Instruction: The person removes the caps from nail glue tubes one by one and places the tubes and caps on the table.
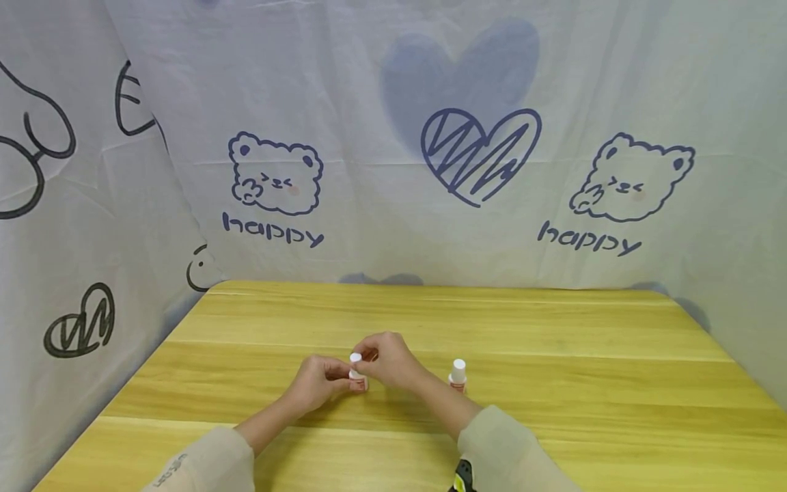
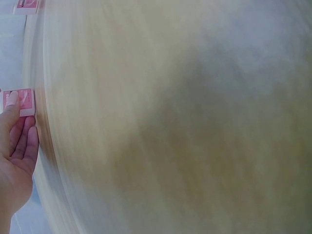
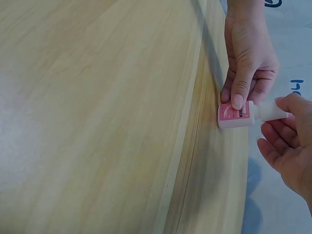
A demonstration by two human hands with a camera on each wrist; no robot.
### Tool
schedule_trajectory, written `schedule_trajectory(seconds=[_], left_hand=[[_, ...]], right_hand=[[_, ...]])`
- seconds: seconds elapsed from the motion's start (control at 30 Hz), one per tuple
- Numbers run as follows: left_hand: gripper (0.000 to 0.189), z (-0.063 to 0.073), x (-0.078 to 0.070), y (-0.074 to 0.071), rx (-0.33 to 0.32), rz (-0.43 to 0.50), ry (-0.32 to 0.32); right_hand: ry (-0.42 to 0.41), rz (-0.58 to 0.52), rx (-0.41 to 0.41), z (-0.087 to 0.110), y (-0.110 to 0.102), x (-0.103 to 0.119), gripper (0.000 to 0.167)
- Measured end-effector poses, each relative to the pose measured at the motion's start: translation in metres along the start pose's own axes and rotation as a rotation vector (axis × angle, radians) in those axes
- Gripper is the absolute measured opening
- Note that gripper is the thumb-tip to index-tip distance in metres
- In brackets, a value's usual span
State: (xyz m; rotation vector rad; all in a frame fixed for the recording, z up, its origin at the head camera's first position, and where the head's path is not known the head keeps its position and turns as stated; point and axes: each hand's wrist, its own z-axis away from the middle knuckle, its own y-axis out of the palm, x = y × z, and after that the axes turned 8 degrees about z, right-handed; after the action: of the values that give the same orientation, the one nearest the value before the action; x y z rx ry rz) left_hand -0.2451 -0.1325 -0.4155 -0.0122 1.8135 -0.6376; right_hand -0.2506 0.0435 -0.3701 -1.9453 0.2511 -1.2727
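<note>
Firstly, one small bottle (image 3: 236, 114), white with a pink-and-red label, upright or nearly so, located left of the middle of the bench (image 1: 572, 335). We list it between both hands; whether its base bears fully on the wood, we cannot tell.

Item: white cap (image 3: 270, 111), narrow, seated at the bottle's upper end.

Item: left hand (image 1: 320, 384), at the lower body from the left. We see its thumb laid over the label, the other fingers behind, clamped on the bottle.

Item: right hand (image 1: 389, 359), higher, from the right; thumb and fingers together on the cap, pinching it.

Key relation, as we judge it: the long axis runs up and down, one hand above the other along it. The cap lies within the right fingers, the body within the left; neither hand is nearer overall.

Item: second bottle (image 1: 458, 376), like kind, white-capped, standing to the right, just beyond the right forearm, touched by no fingers.

Further out, we record two pale sleeves, the left sleeve (image 1: 212, 458) lettered, the right sleeve (image 1: 510, 447) beside a black-and-yellow object (image 1: 462, 477).

Backdrop: pale cloth (image 1: 369, 205), printed with hearts, bears and "happy".
</note>
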Motion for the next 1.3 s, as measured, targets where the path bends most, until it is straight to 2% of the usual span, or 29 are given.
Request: schedule_trajectory(seconds=[0.47,0.77,1.0,1.3], left_hand=[[0.021,0.0008,0.0009,0.0004,-0.011,0.006,0.006],[0.020,0.0015,-0.0004,0.0005,-0.024,-0.009,-0.002],[0.020,0.0013,0.0004,0.0006,-0.016,-0.010,0.015],[0.019,0.0005,0.0019,0.0009,-0.011,-0.002,0.022]], right_hand=[[0.016,0.000,0.018,0.0000,-0.0013,0.0019,0.015],[0.021,-0.043,-0.057,0.0023,0.0047,-0.0017,0.014],[0.030,-0.034,-0.113,0.0024,0.0081,-0.0027,0.011],[0.035,-0.047,-0.076,0.0021,0.0056,-0.0008,0.010]])
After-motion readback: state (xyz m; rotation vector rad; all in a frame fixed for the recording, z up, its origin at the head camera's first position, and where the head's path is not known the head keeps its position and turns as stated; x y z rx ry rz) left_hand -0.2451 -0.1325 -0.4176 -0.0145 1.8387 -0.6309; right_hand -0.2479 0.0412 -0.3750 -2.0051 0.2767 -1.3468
